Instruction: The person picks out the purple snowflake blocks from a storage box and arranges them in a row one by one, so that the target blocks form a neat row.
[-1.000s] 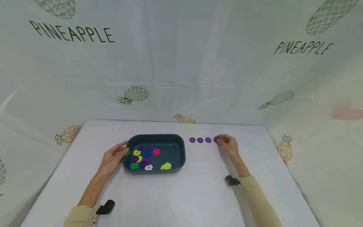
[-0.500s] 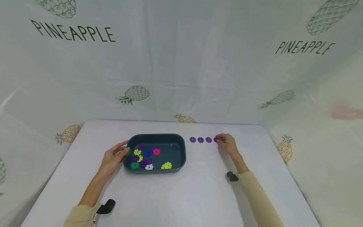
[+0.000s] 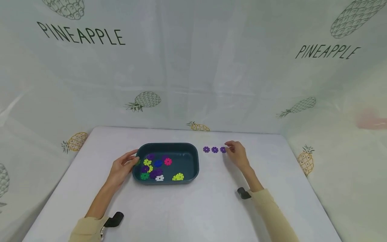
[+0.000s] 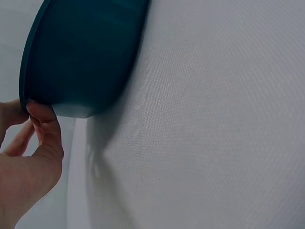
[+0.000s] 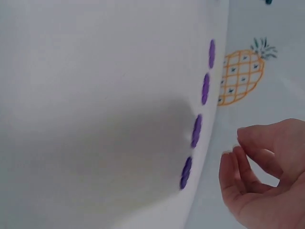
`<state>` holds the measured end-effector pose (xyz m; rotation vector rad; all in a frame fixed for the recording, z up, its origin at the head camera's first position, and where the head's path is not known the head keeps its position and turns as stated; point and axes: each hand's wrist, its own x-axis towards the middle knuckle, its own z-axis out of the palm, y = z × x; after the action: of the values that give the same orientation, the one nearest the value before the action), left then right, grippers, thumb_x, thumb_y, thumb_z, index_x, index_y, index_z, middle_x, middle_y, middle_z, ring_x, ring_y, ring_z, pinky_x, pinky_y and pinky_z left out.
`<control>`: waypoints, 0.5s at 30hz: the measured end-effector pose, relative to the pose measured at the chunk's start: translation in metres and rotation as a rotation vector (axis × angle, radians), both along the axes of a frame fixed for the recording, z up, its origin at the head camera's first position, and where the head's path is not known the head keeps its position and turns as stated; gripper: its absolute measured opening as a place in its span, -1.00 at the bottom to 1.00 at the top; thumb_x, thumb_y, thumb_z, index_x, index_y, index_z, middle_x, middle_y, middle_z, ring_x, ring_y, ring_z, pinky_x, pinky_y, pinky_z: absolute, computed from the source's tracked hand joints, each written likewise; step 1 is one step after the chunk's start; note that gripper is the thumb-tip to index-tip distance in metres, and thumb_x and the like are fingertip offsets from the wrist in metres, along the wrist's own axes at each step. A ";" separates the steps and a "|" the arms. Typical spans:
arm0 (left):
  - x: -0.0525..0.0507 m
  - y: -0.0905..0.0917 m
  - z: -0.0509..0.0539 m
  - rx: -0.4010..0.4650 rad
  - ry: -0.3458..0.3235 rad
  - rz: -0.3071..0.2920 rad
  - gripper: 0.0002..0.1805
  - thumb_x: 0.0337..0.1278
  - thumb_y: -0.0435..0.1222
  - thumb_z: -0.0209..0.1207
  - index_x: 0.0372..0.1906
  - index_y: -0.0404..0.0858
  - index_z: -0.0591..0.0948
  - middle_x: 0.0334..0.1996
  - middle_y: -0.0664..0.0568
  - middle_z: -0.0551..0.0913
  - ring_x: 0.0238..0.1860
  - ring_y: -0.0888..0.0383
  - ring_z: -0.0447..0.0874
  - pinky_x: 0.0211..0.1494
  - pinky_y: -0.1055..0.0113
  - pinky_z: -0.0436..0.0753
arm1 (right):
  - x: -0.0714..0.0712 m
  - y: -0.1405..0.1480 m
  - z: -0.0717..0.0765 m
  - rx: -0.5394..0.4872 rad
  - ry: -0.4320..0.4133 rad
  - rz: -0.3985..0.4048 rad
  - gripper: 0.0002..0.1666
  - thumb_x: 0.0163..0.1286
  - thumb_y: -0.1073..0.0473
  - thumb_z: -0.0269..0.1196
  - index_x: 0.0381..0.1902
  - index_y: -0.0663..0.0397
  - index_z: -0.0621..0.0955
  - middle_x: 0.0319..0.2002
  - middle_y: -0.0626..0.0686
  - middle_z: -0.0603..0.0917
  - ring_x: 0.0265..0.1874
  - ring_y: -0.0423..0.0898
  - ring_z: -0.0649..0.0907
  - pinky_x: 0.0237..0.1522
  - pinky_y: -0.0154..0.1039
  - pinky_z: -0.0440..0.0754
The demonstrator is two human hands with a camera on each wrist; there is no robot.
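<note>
A dark teal tray (image 3: pixel 184 168) holds several flower-shaped discs, among them a pink disc (image 3: pixel 167 161), a white disc (image 3: pixel 159 178) and a blue disc (image 3: pixel 158 163). My left hand (image 3: pixel 119 170) grips the tray's left rim between thumb and fingers; the left wrist view shows the same hand (image 4: pixel 35 157) at the tray wall (image 4: pixel 81 62). Purple discs lie in a row right of the tray, such as the leftmost one (image 3: pixel 206 149). Above the row's right end hovers my right hand (image 3: pixel 238 155). In the right wrist view this hand (image 5: pixel 267 167) holds nothing, beside the nearest purple disc (image 5: pixel 186 173).
A white-covered table (image 3: pixel 193 215) bears the tray and the row. Behind it hangs a pale curtain (image 3: pixel 193 67) with printed pineapples and lettering. Both wrists wear a black device, such as the one on the left (image 3: pixel 114 219).
My right hand has let go of the last purple disc and shifted slightly left, lifting over the row's end. My left hand stays at the tray.
</note>
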<state>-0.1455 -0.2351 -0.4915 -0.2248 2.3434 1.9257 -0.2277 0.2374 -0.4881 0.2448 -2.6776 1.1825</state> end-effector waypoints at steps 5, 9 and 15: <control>0.001 0.000 -0.004 -0.020 -0.019 0.005 -0.32 0.49 0.01 0.17 0.55 -0.15 0.34 0.22 -0.12 0.45 0.03 0.15 0.54 -0.01 0.50 0.59 | 0.009 -0.020 0.007 -0.033 0.036 0.076 -0.77 0.41 0.42 0.29 0.01 0.36 0.65 -0.12 0.25 0.68 -0.13 0.14 0.69 -0.05 -0.02 0.67; 0.003 -0.002 -0.003 -0.032 -0.026 0.004 -0.32 0.50 0.00 0.16 0.56 -0.14 0.33 0.23 -0.13 0.44 0.04 0.16 0.54 -0.03 0.55 0.57 | 0.014 -0.040 0.015 -0.059 0.050 0.171 -0.78 0.42 0.40 0.31 0.00 0.31 0.66 -0.12 0.19 0.70 -0.13 0.08 0.68 -0.02 -0.03 0.69; -0.001 -0.001 -0.001 -0.043 0.014 -0.007 -0.32 0.50 0.00 0.16 0.55 -0.18 0.34 0.13 -0.06 0.46 -0.04 0.27 0.52 -0.03 0.56 0.57 | 0.013 -0.072 0.029 -0.066 0.066 0.303 -0.77 0.42 0.37 0.34 0.02 0.26 0.67 -0.12 0.16 0.71 -0.15 0.01 0.67 -0.01 -0.09 0.71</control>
<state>-0.1464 -0.2366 -0.4930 -0.2072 2.3934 1.8817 -0.2146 0.1654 -0.4591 0.6866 -2.6029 1.3161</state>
